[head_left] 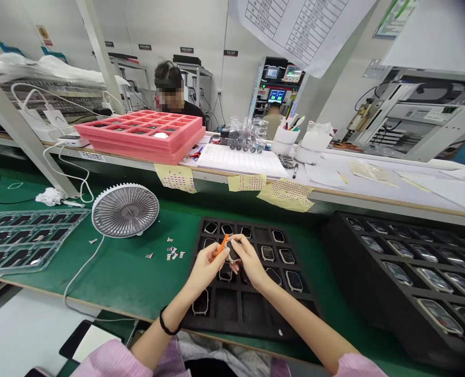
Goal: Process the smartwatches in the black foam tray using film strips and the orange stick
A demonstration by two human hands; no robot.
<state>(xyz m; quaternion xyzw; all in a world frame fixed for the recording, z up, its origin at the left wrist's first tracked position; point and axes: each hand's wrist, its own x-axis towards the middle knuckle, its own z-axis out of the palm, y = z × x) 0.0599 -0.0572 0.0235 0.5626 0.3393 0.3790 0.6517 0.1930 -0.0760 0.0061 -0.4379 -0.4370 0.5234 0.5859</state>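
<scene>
Left hand (pixel 204 266) clenches an orange tool (pixel 221 246) against what looks like a watch (pixel 232 252), pinched in the right hand (pixel 251 257) directly above the black foam tray (pixel 251 319) for close two-handed work.

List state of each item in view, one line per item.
Left hand, pinching orange tool
Right hand, gripping watch-shaped case
Black foam tray under the hands, some pockets filled, some empty
Black tray at right, visible pockets filled with cases
Desk fan, lying grille-up
Pink foam trays, stacked, holding dark items
</scene>
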